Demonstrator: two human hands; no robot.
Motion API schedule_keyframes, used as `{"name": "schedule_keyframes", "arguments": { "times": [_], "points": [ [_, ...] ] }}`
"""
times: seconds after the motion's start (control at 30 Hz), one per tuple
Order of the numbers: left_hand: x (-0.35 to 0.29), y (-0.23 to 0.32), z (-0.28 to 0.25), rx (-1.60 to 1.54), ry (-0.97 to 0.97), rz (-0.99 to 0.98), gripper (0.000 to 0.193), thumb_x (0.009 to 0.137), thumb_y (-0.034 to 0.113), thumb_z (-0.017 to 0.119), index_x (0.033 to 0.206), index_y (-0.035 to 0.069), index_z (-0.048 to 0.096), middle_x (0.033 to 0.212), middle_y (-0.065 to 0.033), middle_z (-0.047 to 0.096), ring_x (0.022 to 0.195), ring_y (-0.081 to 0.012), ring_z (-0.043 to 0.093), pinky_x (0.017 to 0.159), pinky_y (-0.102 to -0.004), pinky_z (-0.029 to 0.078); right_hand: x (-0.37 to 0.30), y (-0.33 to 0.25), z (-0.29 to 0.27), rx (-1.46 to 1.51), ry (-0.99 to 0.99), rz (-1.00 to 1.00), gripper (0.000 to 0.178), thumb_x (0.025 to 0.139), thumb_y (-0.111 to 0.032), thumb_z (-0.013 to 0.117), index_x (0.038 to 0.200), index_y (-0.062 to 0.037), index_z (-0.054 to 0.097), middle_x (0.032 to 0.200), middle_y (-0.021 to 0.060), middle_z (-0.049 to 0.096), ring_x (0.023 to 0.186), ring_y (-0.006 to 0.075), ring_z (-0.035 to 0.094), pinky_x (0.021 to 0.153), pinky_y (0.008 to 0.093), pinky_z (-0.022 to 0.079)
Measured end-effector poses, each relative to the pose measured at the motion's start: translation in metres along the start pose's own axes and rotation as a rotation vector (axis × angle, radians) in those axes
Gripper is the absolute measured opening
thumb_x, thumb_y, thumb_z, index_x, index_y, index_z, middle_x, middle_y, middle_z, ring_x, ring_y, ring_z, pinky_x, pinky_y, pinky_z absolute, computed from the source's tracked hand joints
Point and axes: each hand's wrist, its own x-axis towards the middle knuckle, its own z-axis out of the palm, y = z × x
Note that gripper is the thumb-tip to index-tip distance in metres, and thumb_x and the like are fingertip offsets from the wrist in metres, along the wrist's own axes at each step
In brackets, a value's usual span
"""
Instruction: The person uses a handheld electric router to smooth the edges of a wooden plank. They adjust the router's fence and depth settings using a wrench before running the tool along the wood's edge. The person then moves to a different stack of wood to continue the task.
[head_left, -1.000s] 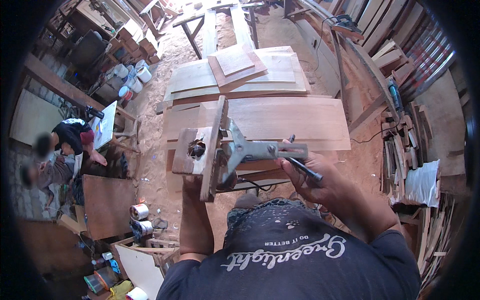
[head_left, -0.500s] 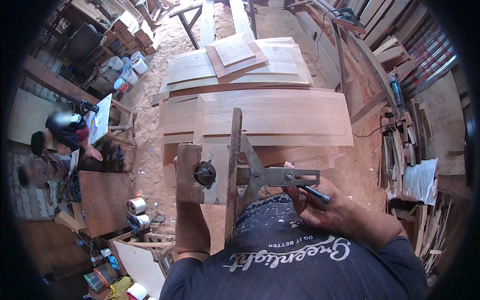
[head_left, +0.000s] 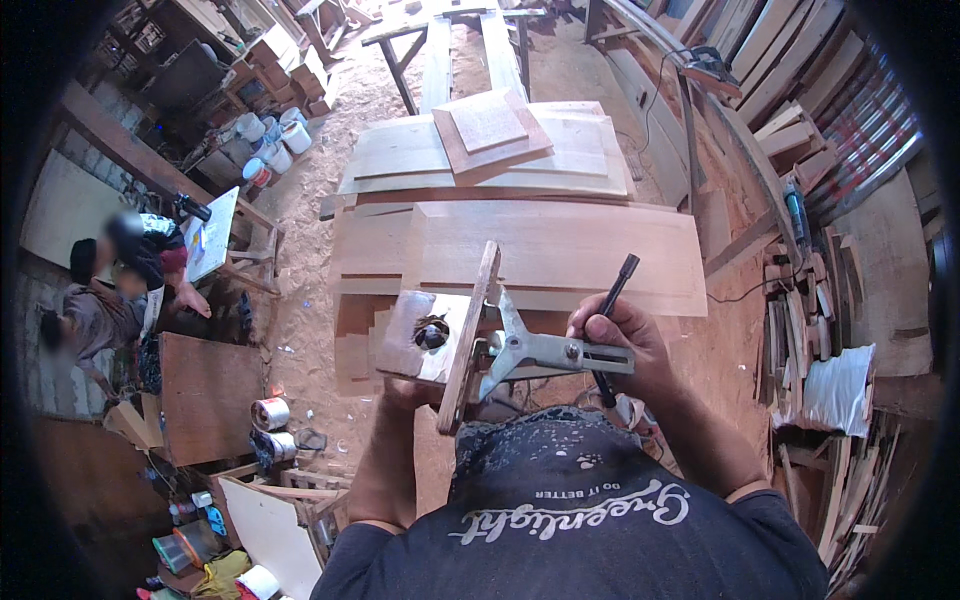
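A tool that looks like a router [head_left: 430, 334], base upward, is held up in front of my chest. Its pale wooden base plate has a round hole with dark metal inside. A narrow wooden strip [head_left: 468, 340] crosses it, and a slotted metal guide bracket [head_left: 545, 349] sticks out to the right. My left hand [head_left: 408, 391] supports the router from below, its fingers mostly hidden by the plate. With fingers closed, my right hand [head_left: 640, 340] grips a slim black pen-like rod [head_left: 618, 285] beside the bracket's slotted end. The rod stands nearly upright, its lower end passing below the bracket.
Flat wooden panels [head_left: 560, 245] lie stacked beyond my hands, with two smaller square boards [head_left: 490, 125] on top. Timber offcuts [head_left: 800, 300] and a corded power tool [head_left: 708, 70] line the right. People [head_left: 140, 260] sit at left near a small white table [head_left: 212, 235]. White buckets [head_left: 280, 145] stand behind.
The router has tilted and shifted slightly right. My right hand has risen, and the black rod has turned from lying slanted to nearly upright. The view has shifted a little.
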Motion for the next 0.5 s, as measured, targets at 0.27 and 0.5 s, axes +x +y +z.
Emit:
{"name": "schedule_keyframes", "arguments": {
  "times": [0.27,0.5],
  "points": [
    [0.004,-0.014,0.008,-0.239,0.001,-0.116,0.090,0.078,0.039,0.089,0.144,-0.005,0.047,0.129,-0.0148,0.065,0.112,-0.0241,0.067,0.094,-0.0386,0.058,0.045,-0.018,-0.042,-0.034,-0.241,0.044,0.027,0.106,-0.026,0.063,0.117,-0.0008,0.068,0.098,0.0037,0.071,0.086,0.0115,0.067,0.077,0.0272,0.056],
    [0.035,0.039,0.055,-0.348,0.112,0.028,0.083,0.073,0.026,0.093,0.138,-0.003,0.050,0.123,-0.0130,0.069,0.104,-0.0211,0.070,0.087,-0.0362,0.061,0.083,-0.101,-0.083,-0.269,0.208,-0.153,0.029,0.106,-0.030,0.060,0.117,-0.0035,0.065,0.097,0.0057,0.069,0.083,0.0148,0.064,0.076,0.0270,0.053]
  ]
}}
